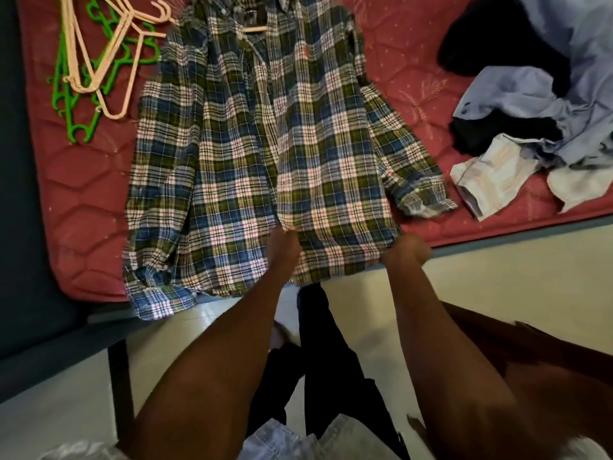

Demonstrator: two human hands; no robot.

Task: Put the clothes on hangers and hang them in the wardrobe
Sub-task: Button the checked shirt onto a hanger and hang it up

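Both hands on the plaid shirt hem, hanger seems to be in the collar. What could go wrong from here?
1. The left hand and right hand grip the plaid shirt at the hem; a tug could slide it off the peach hanger, only partly visible at the collar.
2. The spare hangers lie tangled beside the left sleeve and might snag it.
3. The hem overhangs the mattress edge, so the shirt could slip to the floor.

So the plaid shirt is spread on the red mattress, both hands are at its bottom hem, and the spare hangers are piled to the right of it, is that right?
Not quite. The spare hangers are piled to the left of the plaid shirt, not the right; the right side holds a heap of other clothes. The rest stands: the shirt lies spread on the red mattress, with the left hand and right hand at its bottom hem. The head view shows this.
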